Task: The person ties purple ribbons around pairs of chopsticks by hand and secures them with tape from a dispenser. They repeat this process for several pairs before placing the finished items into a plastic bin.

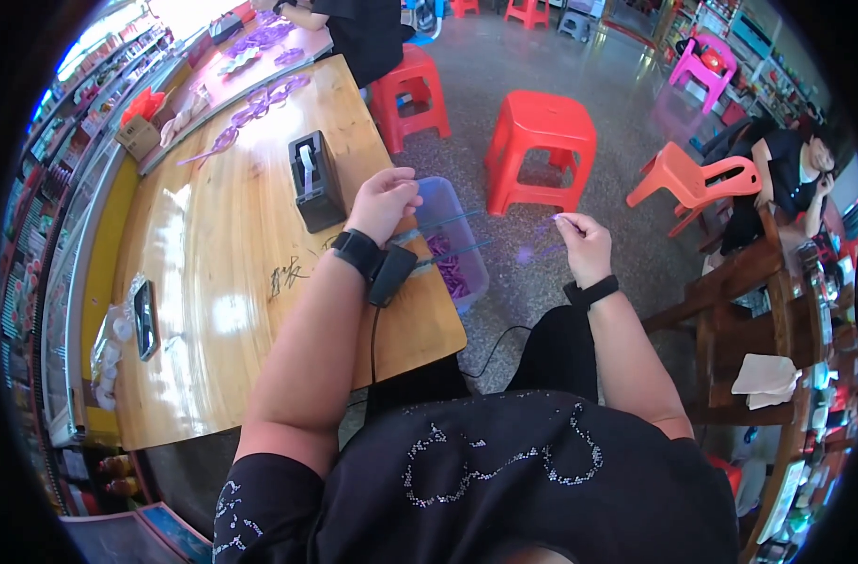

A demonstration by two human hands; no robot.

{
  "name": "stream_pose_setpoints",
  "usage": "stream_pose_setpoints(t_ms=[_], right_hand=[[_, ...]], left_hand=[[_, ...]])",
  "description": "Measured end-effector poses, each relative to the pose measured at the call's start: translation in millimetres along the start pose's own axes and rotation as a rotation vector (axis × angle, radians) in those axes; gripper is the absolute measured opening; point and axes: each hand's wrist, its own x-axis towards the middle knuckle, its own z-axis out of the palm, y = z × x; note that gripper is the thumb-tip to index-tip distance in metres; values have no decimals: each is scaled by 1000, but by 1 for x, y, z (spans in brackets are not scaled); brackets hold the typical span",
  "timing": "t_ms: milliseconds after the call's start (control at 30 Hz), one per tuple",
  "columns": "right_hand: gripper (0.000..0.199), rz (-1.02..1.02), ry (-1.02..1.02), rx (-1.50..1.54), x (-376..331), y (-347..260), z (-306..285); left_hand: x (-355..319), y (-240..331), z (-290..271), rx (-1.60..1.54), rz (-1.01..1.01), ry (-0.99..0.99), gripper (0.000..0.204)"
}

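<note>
Speckled grey floor (542, 75) spreading beyond fingers, red stools (540, 141) standing there. Wooden table (222, 244) lying left of fingers, black tape dispenser (314, 180) sitting on it. Clear plastic bin (452, 240) sitting below left hand (384, 202). Left hand curling loosely shut, right hand (584, 246) pinching thin purple strip (542, 252) between fingertips.

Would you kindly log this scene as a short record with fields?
Left hand: closed, above the bin's near edge; contents hidden
Right hand: fingers pinch a thin purple strip
Bin: clear plastic, at the table edge, purple pieces inside
Table: wooden; black tape dispenser and phone on it
Stools: red stool on the floor beyond the hands
</note>
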Motion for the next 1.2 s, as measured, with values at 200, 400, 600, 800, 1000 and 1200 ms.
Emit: stream_pose_setpoints(t_ms=[200,400,600,800,1000,1200], right_hand=[[15,282,-242,456,4,-34,34],[15,318,-411,594,2,-70,67],[5,264,-416,552,-6,-75,86],[7,319,-399,578,-17,-69,97],[9,384,-401,638,-21,-65,96],[8,453,-413,684,-26,-63,93]], left_hand=[[-5,-3,8,348,166,45,30],[-6,2,4,396,108,-30,23],[-9,0,10,546,293,-39,20],[-13,0,15,654,362,-118,18],[-16,2,18,797,360,-122,15],[-17,3,20,806,330,-127,15]])
